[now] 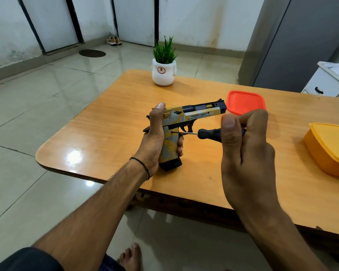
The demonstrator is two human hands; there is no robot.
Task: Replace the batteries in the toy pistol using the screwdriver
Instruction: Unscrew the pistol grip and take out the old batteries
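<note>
Head view: we hold the toy pistol (pixel 186 117) up over the table (pixel 106 133) in our left hand (pixel 155 141). The fingers (pixel 180 145) of that hand are curled round the grip, and the thumb points up along the back of the gun. Our right hand (pixel 243 149) pinches the black handle of the screwdriver (pixel 209 133) between thumb and fingertips. The thin metal tip pokes into a little hole in the grip, just above our left fingertips.

We think we are near the start of the job. The grip looks closed, with no cover off that we can see. We see no loose screw and no batteries, old or new. We cannot tell if the screw is tight or loose.

What is left, we guess: get the screw out, open the cover, swap the batteries, shut it, and put the screw back in.

A red lid (pixel 245 100) lies just past our right fingers, and a yellow box (pixel 329 149) sits well off to their right.
</note>
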